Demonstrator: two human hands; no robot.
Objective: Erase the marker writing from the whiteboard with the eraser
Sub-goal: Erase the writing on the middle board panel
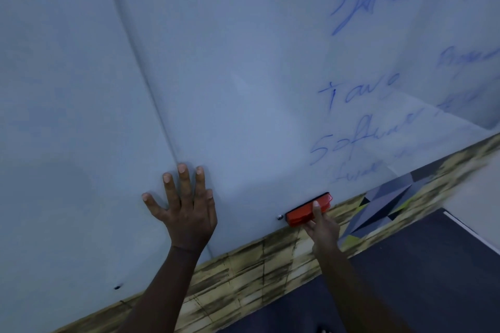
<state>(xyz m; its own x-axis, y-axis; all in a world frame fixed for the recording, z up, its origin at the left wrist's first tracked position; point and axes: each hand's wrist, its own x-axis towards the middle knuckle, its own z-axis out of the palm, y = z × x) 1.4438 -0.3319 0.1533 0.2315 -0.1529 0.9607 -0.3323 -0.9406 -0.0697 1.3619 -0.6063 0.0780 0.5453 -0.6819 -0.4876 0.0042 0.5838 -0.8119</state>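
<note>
The whiteboard (243, 76) fills most of the view. Blue marker writing (378, 105) in several lines covers its right part; the left and middle show only faint smears. My left hand (184, 208) presses flat on the board near its bottom edge, fingers spread and straight. My right hand (322, 227) grips an orange eraser (303, 212) with a dark felt side, held against the board's lower edge just below the lowest line of writing.
A vertical seam (151, 94) runs down the board left of centre. Below the board lies a yellow-brown brick-patterned wall strip (243, 273), a grey geometric panel (389, 203) and a dark floor (405, 278). A small screw head (280, 216) sits beside the eraser.
</note>
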